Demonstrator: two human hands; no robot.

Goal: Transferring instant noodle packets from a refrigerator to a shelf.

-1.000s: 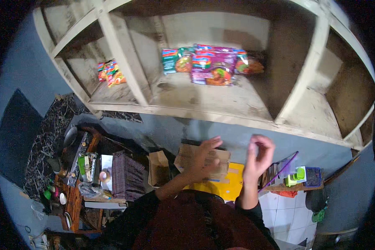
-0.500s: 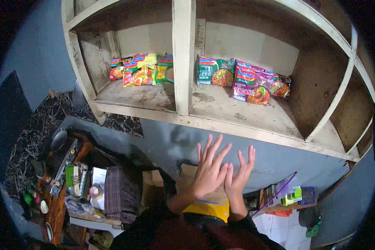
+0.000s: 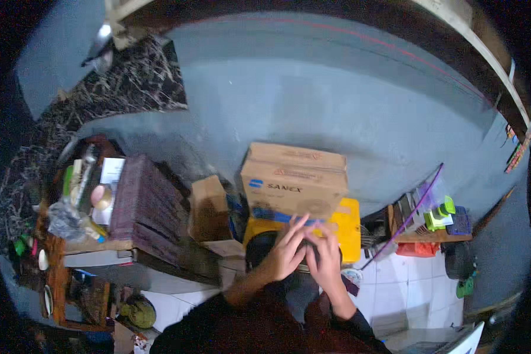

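Observation:
My left hand (image 3: 284, 255) and my right hand (image 3: 324, 255) are held up close together in front of my body. Their fingers are stretched out, with the fingertips almost meeting, and neither hand holds anything. Behind them, as I look down, a closed brown cardboard box (image 3: 298, 177) rests on a yellow case (image 3: 349, 227). A dark, rounded object (image 3: 259, 245) is partly covered by my left hand, and I cannot make out its kind.
An open cardboard box (image 3: 209, 209) stands left of centre. Beside it, a purple-grey cloth (image 3: 150, 203) drapes a table holding a tape roll (image 3: 101, 196). On the right, a low wooden shelf (image 3: 416, 237) bears a green object. The cupboard's underside (image 3: 312, 12) spans the top.
My view has tilted downward, so the cupboard shelves with noodle packets have left the top. The cardboard box and yellow case show more fully. My fingers have come nearer each other.

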